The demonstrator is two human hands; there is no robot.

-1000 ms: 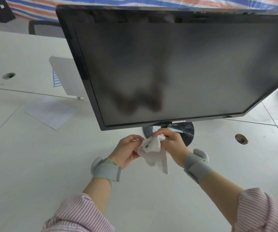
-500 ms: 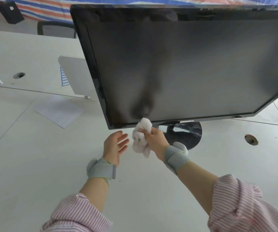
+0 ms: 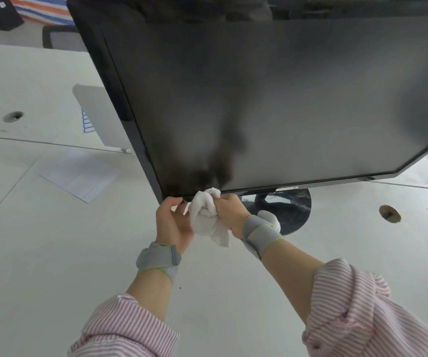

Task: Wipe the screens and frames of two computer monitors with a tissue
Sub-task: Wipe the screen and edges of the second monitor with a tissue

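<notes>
desk (image 3: 40, 253): big and white | monitor (image 3: 272, 99): black, stands on the desk, screen dark | right hand (image 3: 229, 212): arm reaches up, fingers curled round the tissue (image 3: 206, 215), pushing it on the bottom frame near the left corner | left hand (image 3: 173, 222): fingers curled, holding that corner's bottom edge

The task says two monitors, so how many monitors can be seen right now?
1: the black monitor fills the upper middle, on a round base. Any second one is out of view.
</notes>
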